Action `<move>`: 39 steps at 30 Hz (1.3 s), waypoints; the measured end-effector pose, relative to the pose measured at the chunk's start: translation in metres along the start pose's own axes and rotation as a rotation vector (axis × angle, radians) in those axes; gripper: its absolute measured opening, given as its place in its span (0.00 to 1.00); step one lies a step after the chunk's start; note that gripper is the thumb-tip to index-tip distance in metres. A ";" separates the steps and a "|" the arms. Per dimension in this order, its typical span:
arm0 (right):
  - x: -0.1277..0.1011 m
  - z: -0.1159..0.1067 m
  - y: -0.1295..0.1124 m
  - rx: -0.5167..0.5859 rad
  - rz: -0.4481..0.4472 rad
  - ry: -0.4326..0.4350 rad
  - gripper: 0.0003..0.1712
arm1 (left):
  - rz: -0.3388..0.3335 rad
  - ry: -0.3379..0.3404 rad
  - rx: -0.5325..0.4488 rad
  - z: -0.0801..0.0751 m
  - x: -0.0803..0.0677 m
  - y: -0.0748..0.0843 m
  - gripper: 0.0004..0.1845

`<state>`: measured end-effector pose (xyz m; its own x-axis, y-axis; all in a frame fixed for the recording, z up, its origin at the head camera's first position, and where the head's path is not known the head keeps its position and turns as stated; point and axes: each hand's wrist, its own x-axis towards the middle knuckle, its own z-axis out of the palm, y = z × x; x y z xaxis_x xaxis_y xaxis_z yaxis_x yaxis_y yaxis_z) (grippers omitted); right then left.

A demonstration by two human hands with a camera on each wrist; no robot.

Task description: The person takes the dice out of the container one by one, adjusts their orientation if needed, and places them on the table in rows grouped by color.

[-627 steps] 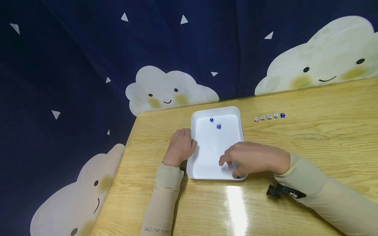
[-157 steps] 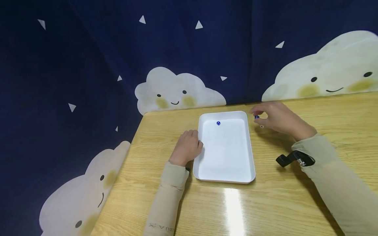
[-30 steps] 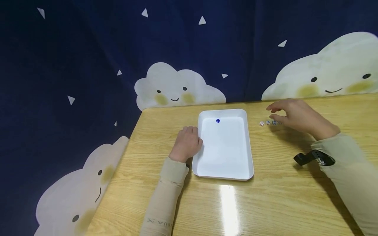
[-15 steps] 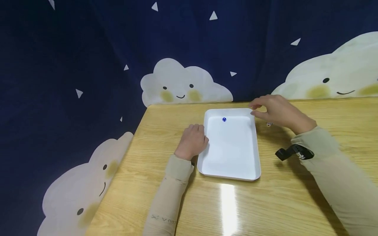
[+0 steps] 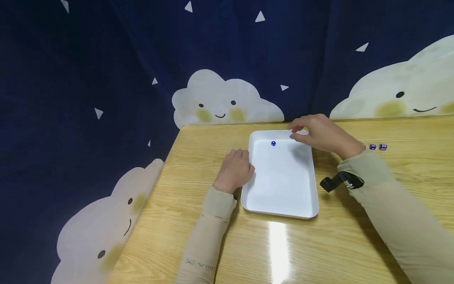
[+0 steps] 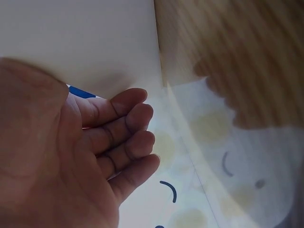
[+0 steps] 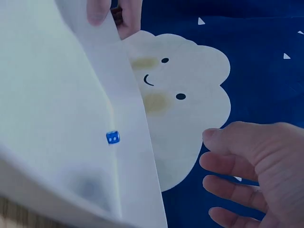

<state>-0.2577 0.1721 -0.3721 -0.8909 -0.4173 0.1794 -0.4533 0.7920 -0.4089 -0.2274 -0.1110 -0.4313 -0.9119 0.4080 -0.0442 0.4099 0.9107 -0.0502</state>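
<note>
White rectangular plastic tray: on the light wooden counter. Small blue die: lies alone near the tray's far wall. Right hand: hovers over the far right corner, fingers loosely spread, holding nothing. Left hand: relaxed, resting against the tray's left rim. Advice: keep that steadying contact; approach the die from above, pinching with thumb and forefinger.

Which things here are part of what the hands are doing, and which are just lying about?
In use:
- shallow white rectangular plastic tray
- small blue die in it
- right hand reaching over the tray
- left hand resting against its edge
- two blue dice on the table

Lying about:
- navy cloud-print cloth
</note>
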 end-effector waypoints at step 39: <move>0.042 0.067 0.005 0.119 -0.036 -0.001 0.19 | 0.022 0.057 0.015 -0.002 -0.002 0.001 0.15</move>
<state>-0.2955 0.1287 -0.4269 -0.8740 -0.4450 0.1954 -0.4786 0.7181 -0.5053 -0.2252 -0.1113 -0.4290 -0.9022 0.4311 0.0110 0.4296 0.9007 -0.0647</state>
